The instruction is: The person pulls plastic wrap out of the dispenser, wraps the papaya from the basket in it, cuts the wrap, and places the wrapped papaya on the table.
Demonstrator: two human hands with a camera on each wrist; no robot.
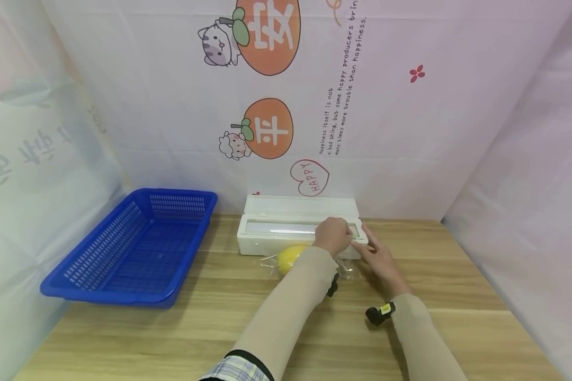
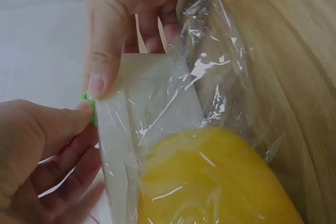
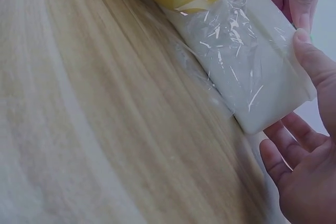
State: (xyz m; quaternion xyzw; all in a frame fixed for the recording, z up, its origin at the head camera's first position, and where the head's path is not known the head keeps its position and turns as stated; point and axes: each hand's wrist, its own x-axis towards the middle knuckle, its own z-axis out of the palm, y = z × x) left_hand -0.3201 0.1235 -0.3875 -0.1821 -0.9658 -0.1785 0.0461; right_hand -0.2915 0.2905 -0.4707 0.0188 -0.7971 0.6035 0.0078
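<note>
A long white cling film box (image 1: 286,244) stands at the back of the table, its lid (image 1: 300,205) raised behind. My left hand (image 1: 332,236) reaches over its right part and pinches a small green slide cutter (image 2: 91,109) at the front edge. My right hand (image 1: 381,263) holds the box's right end, thumb on the top edge and fingers around the end. Clear film (image 3: 231,40) hangs down the box front and covers a yellow fruit or vegetable (image 2: 210,182) with a green stem end. My left sleeve hides part of that yellow thing in the head view.
To the left is a blue plastic basket (image 1: 164,288) with slotted sides. A printed white cloth (image 1: 386,132) hangs right behind the box, and more cloth stands at both sides. The wooden table (image 1: 209,338) extends in front.
</note>
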